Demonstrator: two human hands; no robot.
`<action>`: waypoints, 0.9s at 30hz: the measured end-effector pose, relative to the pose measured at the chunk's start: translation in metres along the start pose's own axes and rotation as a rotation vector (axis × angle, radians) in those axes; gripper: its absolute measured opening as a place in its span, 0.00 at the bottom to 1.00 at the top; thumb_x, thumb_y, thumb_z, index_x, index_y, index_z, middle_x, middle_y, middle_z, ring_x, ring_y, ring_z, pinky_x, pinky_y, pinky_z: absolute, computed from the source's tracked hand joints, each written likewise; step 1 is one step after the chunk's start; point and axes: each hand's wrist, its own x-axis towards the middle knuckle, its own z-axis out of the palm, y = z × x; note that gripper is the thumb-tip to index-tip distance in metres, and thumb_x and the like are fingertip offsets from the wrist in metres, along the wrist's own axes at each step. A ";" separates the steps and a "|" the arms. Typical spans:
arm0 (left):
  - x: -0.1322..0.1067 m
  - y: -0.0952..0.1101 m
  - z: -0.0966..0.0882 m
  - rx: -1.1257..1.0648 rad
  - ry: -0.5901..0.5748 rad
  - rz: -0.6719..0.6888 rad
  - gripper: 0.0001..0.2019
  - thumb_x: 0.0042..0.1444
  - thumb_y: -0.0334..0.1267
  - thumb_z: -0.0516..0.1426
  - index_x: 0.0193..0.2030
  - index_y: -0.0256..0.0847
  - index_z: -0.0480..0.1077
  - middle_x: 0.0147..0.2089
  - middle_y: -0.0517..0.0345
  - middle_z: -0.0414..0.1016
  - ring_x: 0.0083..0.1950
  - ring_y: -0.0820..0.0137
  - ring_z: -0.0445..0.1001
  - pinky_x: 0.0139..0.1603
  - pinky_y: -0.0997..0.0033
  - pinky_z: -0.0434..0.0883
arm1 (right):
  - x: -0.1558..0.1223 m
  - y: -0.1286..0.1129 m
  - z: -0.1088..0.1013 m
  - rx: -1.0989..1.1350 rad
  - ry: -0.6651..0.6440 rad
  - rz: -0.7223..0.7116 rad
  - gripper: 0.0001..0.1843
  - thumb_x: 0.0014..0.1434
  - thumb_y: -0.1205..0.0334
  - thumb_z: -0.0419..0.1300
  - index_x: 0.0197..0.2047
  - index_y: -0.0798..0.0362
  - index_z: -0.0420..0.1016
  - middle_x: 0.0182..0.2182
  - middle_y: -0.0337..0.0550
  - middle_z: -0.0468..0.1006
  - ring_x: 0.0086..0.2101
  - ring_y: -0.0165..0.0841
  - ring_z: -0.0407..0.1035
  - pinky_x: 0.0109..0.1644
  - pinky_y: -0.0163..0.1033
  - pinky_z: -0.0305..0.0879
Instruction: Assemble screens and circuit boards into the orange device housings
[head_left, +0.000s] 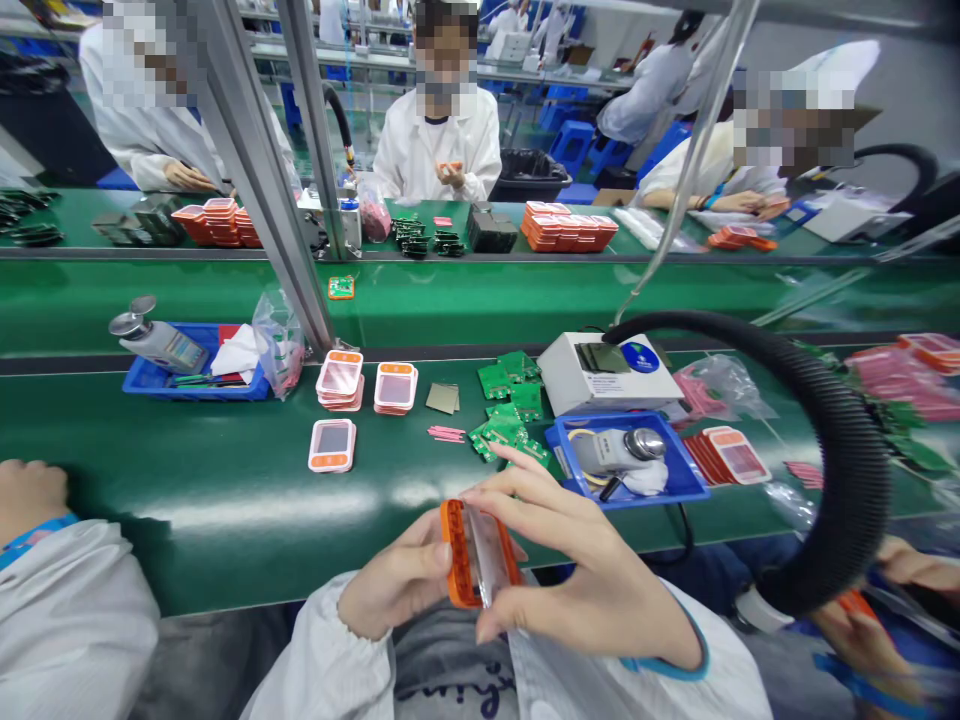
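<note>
My left hand (pixel 401 580) grips an orange plastic case (pixel 459 565) by its left side, just above my lap. The case is tilted and its hollow inside faces up. Over it my right hand (pixel 581 565) holds a thin, greyish see-through panel (pixel 489 550) between thumb and fingers, at the opening of the case. Whether the panel touches the inside of the case I cannot tell. Beyond my hands on the green bench lie green circuit boards (pixel 504 430), pink strips (pixel 446 434), grey display panels (pixel 442 398) and white-and-orange framed cases (pixel 331 445), some stacked.
A blue tray (pixel 675 490) with a dispenser bottle stands to the right, before a white box (pixel 559 375). Another blue tray (pixel 150 385) sits at the left. A black flexible hose (pixel 847 430) arches over the right side. Co-workers sit on both sides and opposite.
</note>
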 end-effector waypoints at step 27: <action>0.005 -0.009 -0.022 -0.233 0.039 -0.110 0.16 0.51 0.47 0.62 0.42 0.38 0.76 0.36 0.56 0.80 0.42 0.66 0.78 0.46 0.69 0.70 | 0.004 0.007 0.013 0.011 -0.068 0.307 0.28 0.43 0.59 0.74 0.47 0.56 0.74 0.36 0.42 0.73 0.39 0.37 0.67 0.57 0.53 0.62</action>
